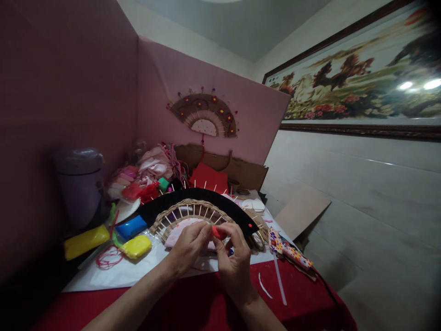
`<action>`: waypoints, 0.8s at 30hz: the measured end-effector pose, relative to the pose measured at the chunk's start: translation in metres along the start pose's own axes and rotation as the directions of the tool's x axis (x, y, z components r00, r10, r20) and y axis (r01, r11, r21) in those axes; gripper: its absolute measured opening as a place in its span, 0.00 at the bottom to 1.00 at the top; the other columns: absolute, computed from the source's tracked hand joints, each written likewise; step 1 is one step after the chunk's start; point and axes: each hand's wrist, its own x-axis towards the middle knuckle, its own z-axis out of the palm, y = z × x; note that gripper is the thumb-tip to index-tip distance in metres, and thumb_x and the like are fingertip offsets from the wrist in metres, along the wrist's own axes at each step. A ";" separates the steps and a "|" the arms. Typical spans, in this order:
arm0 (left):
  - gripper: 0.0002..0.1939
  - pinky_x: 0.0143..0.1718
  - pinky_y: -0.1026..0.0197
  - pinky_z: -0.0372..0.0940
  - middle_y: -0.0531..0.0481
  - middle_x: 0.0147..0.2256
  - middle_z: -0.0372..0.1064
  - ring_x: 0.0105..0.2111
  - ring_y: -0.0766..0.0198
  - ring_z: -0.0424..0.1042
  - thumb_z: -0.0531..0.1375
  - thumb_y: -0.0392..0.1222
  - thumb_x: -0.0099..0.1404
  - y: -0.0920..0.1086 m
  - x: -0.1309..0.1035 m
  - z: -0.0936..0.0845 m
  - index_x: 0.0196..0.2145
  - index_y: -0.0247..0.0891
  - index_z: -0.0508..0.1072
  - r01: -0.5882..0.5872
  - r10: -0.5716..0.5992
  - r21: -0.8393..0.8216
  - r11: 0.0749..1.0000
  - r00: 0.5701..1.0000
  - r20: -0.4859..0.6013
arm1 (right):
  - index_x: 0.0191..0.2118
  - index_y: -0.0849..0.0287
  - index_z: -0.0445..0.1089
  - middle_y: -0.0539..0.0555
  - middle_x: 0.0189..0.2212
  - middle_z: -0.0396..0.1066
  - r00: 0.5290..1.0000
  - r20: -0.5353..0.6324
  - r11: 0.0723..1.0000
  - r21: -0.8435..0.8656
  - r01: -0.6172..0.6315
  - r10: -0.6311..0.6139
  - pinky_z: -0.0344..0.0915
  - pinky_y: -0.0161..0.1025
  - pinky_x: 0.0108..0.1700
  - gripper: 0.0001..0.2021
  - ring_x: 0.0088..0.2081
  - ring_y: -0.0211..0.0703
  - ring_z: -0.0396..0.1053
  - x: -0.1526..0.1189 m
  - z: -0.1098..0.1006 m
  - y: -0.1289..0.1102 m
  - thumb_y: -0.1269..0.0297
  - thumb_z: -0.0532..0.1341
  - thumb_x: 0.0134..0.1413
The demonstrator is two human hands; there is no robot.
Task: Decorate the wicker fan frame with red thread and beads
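A lump of red modelling clay [217,231] is pinched between the fingertips of my right hand [234,257]. My left hand [190,244] is closed at the lump's left side, its fingers meeting the clay; their tips are partly hidden. Just behind both hands stands a fan-shaped piece with a black band [206,195], thin sticks, a woven border [161,220] and a pale pink spotted centre [174,232]. One small red dot [250,225] sits near the band's right end. My hands cover part of the pink centre.
Yellow clay packs [136,247] and a blue pack [132,226] lie left on white paper [86,280]. A patterned glue gun [289,250] lies right, beside a translucent stick [279,280]. A finished-looking fan [206,112] hangs on the pink board. A lidded purple container [81,193] stands left.
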 end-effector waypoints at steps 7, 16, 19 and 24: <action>0.20 0.22 0.65 0.54 0.55 0.20 0.57 0.22 0.67 0.57 0.51 0.54 0.64 0.001 0.000 -0.001 0.20 0.38 0.61 0.007 -0.009 -0.059 0.998 0.999 -0.037 | 0.47 0.54 0.67 0.55 0.42 0.70 1.000 0.012 0.999 0.029 0.019 -0.019 0.67 0.41 0.40 0.13 0.41 0.45 0.69 0.002 -0.001 -0.001 0.72 0.59 0.56; 0.22 0.22 0.65 0.54 0.55 0.19 0.57 0.21 0.68 0.57 0.50 0.55 0.64 -0.001 0.000 -0.002 0.20 0.38 0.61 0.057 -0.059 -0.079 0.995 0.998 -0.015 | 0.43 0.55 0.69 0.56 0.40 0.70 0.997 0.023 0.994 0.075 0.076 -0.078 0.69 0.41 0.37 0.12 0.41 0.46 0.69 0.002 -0.001 -0.003 0.76 0.56 0.56; 0.19 0.21 0.66 0.54 0.56 0.20 0.57 0.21 0.68 0.57 0.51 0.54 0.63 0.002 -0.001 -0.002 0.21 0.38 0.61 0.068 -0.072 -0.100 0.993 0.997 -0.036 | 0.44 0.55 0.68 0.56 0.40 0.70 0.997 0.057 0.997 0.069 0.044 -0.048 0.69 0.41 0.38 0.12 0.41 0.45 0.69 0.002 -0.001 -0.003 0.74 0.58 0.55; 0.18 0.23 0.66 0.56 0.55 0.22 0.56 0.23 0.67 0.57 0.52 0.53 0.62 0.004 -0.002 0.000 0.22 0.39 0.61 0.062 -0.067 -0.079 0.995 0.996 -0.056 | 0.42 0.55 0.67 0.55 0.38 0.69 0.998 0.042 0.998 0.046 0.036 -0.038 0.67 0.40 0.38 0.08 0.40 0.44 0.68 0.001 -0.001 -0.004 0.72 0.57 0.58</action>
